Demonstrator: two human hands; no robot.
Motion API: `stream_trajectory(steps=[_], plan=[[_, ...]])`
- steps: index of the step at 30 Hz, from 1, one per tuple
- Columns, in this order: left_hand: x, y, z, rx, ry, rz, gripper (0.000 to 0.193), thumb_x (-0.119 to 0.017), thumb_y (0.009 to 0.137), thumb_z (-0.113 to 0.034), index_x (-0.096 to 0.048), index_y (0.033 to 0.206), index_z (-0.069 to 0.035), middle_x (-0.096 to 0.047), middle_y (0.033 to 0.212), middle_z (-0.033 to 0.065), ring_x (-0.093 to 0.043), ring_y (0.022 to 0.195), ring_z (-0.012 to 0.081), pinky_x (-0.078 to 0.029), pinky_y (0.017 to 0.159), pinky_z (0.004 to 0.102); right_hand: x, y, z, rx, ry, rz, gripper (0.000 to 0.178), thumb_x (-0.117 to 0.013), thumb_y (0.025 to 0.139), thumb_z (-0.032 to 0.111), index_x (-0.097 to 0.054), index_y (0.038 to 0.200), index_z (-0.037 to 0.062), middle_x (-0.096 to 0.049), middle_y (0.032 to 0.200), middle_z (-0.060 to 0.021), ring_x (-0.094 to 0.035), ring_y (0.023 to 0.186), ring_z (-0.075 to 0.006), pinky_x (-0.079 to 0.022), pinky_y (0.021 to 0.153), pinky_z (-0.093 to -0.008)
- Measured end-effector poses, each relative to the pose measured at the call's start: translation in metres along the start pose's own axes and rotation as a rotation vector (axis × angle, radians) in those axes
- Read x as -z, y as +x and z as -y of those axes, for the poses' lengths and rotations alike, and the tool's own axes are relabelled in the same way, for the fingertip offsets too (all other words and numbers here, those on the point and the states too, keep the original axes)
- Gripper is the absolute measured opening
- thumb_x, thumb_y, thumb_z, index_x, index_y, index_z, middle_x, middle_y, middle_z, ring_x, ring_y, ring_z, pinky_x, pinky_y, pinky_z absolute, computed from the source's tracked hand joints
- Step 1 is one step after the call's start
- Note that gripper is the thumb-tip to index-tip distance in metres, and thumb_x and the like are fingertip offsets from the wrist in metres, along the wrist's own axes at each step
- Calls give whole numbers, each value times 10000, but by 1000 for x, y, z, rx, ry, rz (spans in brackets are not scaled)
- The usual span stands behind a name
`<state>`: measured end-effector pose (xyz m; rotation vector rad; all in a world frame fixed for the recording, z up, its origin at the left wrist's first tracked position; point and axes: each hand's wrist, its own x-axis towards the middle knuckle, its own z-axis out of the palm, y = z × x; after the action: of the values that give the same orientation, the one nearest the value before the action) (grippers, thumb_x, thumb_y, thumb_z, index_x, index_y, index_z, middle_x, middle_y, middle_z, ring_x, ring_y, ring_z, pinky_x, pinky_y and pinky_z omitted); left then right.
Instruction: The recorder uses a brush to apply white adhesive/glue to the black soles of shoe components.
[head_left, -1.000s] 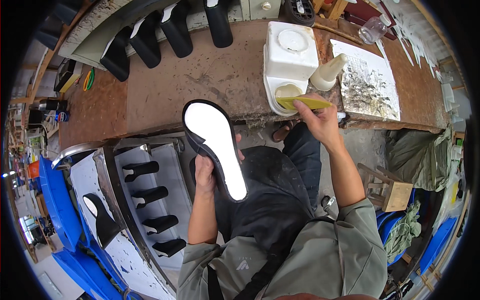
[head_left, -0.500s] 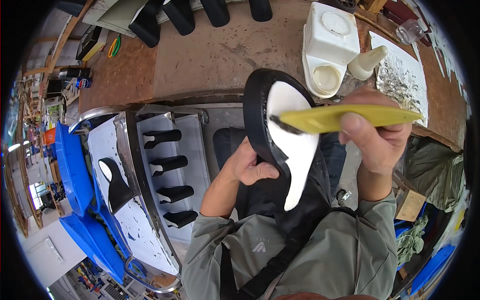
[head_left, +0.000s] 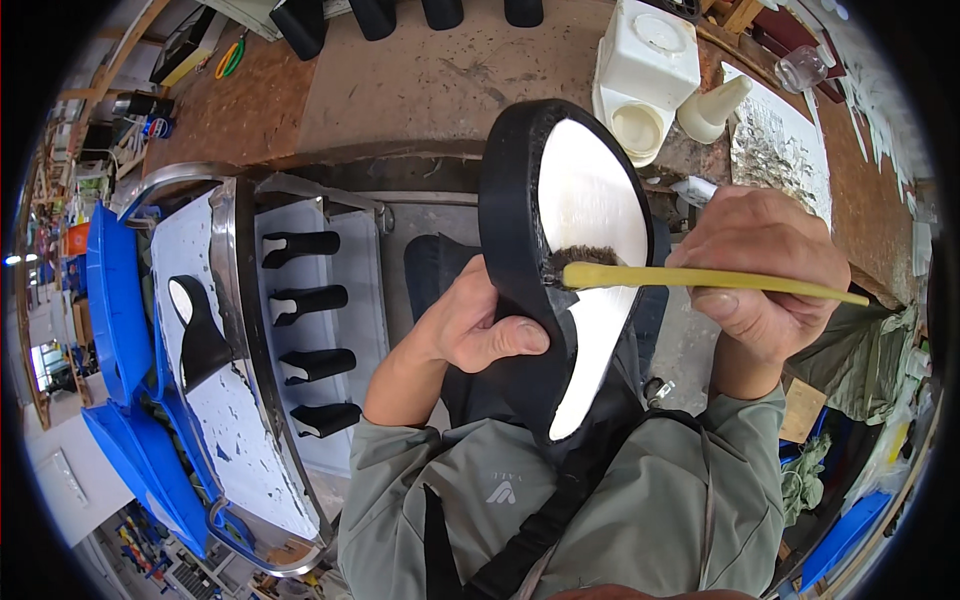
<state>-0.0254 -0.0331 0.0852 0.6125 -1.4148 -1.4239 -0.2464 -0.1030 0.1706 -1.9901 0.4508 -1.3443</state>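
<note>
My left hand (head_left: 487, 325) grips a black shoe sole (head_left: 508, 190) by its side, the thumb lying along the wall. The sole is tilted so its white face (head_left: 592, 190) shows; this is broad at the far end and tapers to a narrow tail near my lap. In my right hand (head_left: 770, 275) is a brush (head_left: 680, 277) with a flat yellow handle and dark bristles. The bristles touch the left rim of the sole at mid-length and lie partly over the white face. My left fingertips are hidden behind the sole.
To the left, a metal-framed rack (head_left: 240, 270) carries several black shoe parts (head_left: 302, 299). On the brown bench (head_left: 400, 100) stand a white glue dispenser (head_left: 648, 60), a cream cone-shaped container (head_left: 714, 110) and a stained white sheet (head_left: 780, 150). Blue bins (head_left: 115, 310) sit at far left.
The bristles have moved from the middle of the white face to the sole's left rim. My right hand has turned the brush, showing its handle more edge-on. The whole view has shifted slightly.
</note>
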Motion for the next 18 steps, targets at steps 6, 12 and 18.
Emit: stream_trajectory(steps=[6,12,18], plan=[[-8,-6,-9,19,-4,-22,531,-642,844,-349,-546,1128,89,-622,1058,175,-596,971,276,-438,873,334,5,-11,8,80,1,78,282,-763,681,217,-656,734,-39,-619,597,-144,-586,470,-214,-406,426,-284],[-10,-14,-13,-58,-3,-79,528,-645,843,-324,-527,1161,80,-618,1066,159,-590,975,248,-430,887,330,-6,-21,14,176,98,53,207,-759,669,106,-667,746,-62,-636,608,-132,-588,463,-194,-439,388,-276],[-13,-16,-5,-211,17,-168,519,-668,840,-282,-514,1169,89,-592,1122,150,-574,990,224,-425,888,325,-3,-54,18,227,255,159,176,-715,745,96,-674,780,-72,-631,597,-136,-546,400,-146,-375,322,-242]])
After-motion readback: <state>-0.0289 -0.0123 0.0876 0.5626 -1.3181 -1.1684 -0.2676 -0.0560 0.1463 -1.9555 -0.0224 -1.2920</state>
